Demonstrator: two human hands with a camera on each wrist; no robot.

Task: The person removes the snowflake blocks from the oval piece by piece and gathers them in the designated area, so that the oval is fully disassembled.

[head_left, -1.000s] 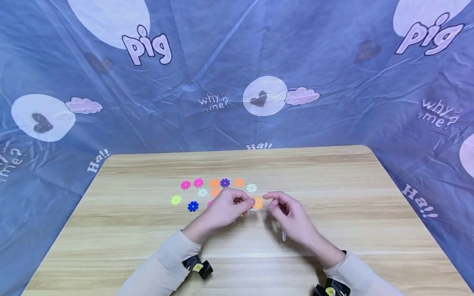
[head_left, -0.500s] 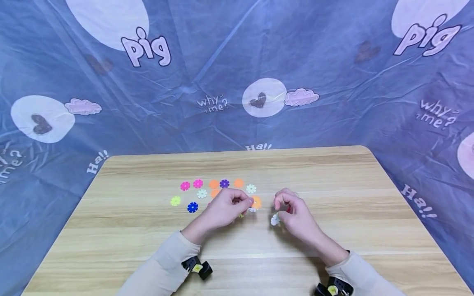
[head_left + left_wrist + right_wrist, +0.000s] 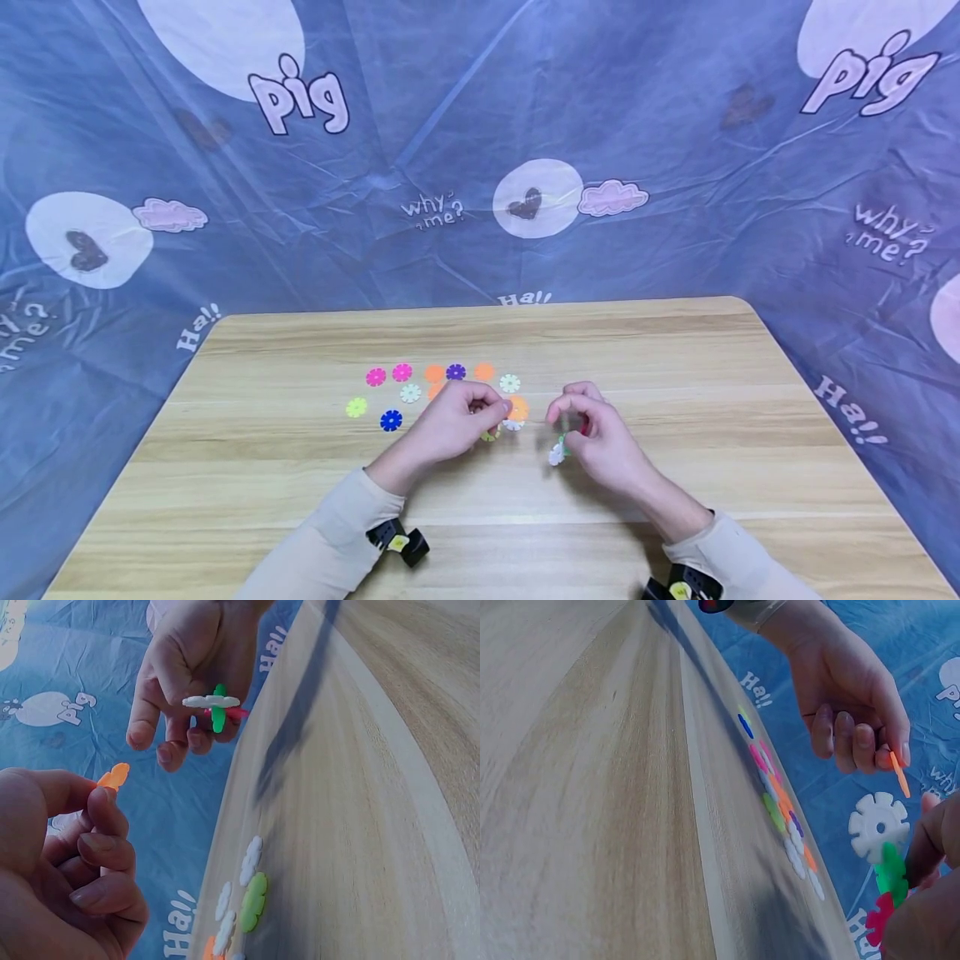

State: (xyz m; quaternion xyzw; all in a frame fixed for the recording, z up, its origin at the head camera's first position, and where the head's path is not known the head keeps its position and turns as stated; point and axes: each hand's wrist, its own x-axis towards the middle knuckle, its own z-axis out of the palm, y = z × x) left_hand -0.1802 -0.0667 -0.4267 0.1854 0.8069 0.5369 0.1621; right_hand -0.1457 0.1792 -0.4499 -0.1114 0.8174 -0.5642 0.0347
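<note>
Between thumb and index finger, my left hand [image 3: 461,421] pinches an orange notched snowflake disc [image 3: 112,777] above the table. My right hand [image 3: 607,442] holds a small chain of joined discs: a white one [image 3: 880,827], a green one [image 3: 891,874] and a pinkish-red one [image 3: 880,919]. In the left wrist view, the green disc stands crosswise to the white one. A gap separates the orange disc from the white disc in the right wrist view. The right fingertips are partly hidden behind the hand in the head view.
Loose discs lie left of centre on the wooden table [image 3: 300,492], including pink [image 3: 376,377], blue [image 3: 391,420], purple [image 3: 455,372], yellow-green [image 3: 356,407] and white [image 3: 510,383] ones. My left hand covers some. A blue printed cloth [image 3: 375,250] hangs behind the table.
My right hand first moved slightly right, away from the left, then a little back; the white disc in it swung left into clearer view. My left hand has stayed almost still with the orange disc.
</note>
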